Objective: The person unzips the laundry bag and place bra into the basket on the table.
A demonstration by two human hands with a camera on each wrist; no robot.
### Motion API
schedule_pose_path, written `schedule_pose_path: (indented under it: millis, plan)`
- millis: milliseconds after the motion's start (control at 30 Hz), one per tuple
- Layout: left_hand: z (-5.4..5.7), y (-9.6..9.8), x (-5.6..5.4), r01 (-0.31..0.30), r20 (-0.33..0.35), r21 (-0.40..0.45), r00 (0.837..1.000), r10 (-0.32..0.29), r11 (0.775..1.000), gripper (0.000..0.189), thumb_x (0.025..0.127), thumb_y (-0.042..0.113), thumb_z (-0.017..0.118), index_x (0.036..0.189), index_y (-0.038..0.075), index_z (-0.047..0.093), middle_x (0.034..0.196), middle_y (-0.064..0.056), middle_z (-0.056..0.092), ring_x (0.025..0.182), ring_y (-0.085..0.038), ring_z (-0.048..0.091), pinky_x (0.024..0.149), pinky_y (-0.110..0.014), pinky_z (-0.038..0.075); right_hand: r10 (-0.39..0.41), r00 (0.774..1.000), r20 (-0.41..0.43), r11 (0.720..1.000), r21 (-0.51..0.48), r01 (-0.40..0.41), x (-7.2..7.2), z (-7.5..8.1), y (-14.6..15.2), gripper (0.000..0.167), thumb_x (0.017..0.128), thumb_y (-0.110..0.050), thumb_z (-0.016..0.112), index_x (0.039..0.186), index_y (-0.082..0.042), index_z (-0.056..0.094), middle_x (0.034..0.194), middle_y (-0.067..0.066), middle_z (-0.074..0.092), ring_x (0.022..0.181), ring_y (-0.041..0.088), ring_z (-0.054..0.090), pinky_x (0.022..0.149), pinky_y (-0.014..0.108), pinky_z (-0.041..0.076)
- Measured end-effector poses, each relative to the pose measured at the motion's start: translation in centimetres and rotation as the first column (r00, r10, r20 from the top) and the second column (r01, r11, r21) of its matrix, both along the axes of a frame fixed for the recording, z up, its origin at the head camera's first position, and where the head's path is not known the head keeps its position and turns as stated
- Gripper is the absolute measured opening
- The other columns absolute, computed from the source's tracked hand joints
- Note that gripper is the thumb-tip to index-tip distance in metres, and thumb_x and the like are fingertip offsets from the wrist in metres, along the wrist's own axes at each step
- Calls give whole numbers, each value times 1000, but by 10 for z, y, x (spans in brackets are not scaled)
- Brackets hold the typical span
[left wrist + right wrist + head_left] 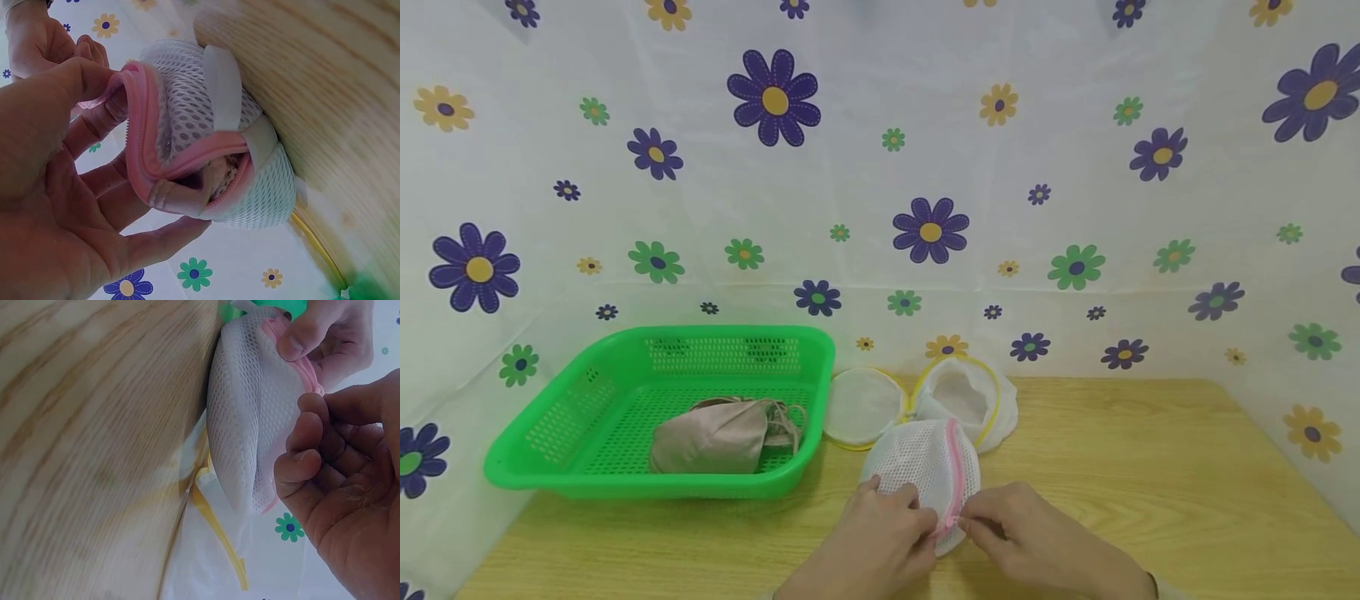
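A white mesh laundry bag (917, 458) with a pink zipper (957, 467) stands on the table at the front middle. My left hand (887, 529) pinches the bag by its zipper edge, thumb (87, 75) on the pink tape. In the left wrist view part of the zipper gapes, with one finger in the gap and patterned fabric (228, 172) showing inside. On the bag's right side, my right hand (1026, 529) pinches the zipper pull (319, 389) between thumb and index finger. Its other fingers curl loosely beside the mesh.
Behind the bag lies an opened white pouch with yellow-edged round halves (867, 408). To the left stands a green perforated basket (662, 482) holding a beige satiny garment (711, 437) with thin straps. Wood-grain table (1135, 467) extends rightward; a flowered sheet (850, 183) hangs behind.
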State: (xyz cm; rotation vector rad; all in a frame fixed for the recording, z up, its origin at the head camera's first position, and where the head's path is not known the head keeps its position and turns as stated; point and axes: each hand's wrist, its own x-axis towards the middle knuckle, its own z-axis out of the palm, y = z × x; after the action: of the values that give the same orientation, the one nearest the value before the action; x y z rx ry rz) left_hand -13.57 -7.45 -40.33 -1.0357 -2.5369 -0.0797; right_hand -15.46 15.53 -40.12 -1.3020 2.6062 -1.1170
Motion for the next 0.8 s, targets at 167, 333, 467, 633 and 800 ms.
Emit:
schedule_pose_path:
  millis: [167, 333, 467, 633, 800]
  plan:
    - [0, -1, -1, 3, 15, -21, 1000, -2, 1000, 14, 87, 35, 72, 77, 25, 71, 68, 9, 57, 63, -7, 56, 78, -44, 56, -17, 999, -36, 1000, -12, 16, -1, -2, 1, 18, 103, -15, 60, 87, -19, 68, 72, -20, 48, 66, -10, 43, 58, 14, 45]
    - [-1, -1, -2, 6, 5, -29, 1000, -6, 1000, 14, 86, 35, 72, 76, 25, 71, 68, 9, 57, 62, -7, 55, 78, -43, 55, -23, 998, -58, 1000, -16, 23, -2, -4, 2, 19, 102, -13, 61, 84, -18, 67, 69, -21, 43, 63, -11, 38, 54, 12, 42]
    - [2, -2, -1, -23, 58, -69, 998, 27, 997, 15, 85, 37, 72, 76, 25, 71, 70, 8, 57, 62, -9, 55, 79, -41, 54, -12, 1000, -21, 1000, 9, 12, -2, -5, 3, 20, 101, -13, 61, 83, -19, 67, 71, -20, 49, 65, -10, 43, 58, 14, 45]
    - [4, -6, -2, -63, 142, -117, 987, 79, 991, 22, 79, 40, 75, 71, 24, 62, 76, 8, 55, 74, -13, 57, 72, -32, 47, 1, 993, 121, 995, 97, -13, -1, -5, 3, 24, 103, -17, 58, 81, -23, 66, 73, -21, 51, 68, -8, 47, 62, 15, 46]
    - [10, -12, -4, -68, 304, -44, 950, 78, 997, 27, 80, 42, 73, 72, 24, 55, 77, 10, 48, 72, -8, 46, 66, -25, 38, 4, 986, 168, 989, 146, -29, -1, -7, 6, 23, 102, -16, 58, 82, -23, 67, 72, -21, 48, 66, -8, 45, 60, 15, 44]
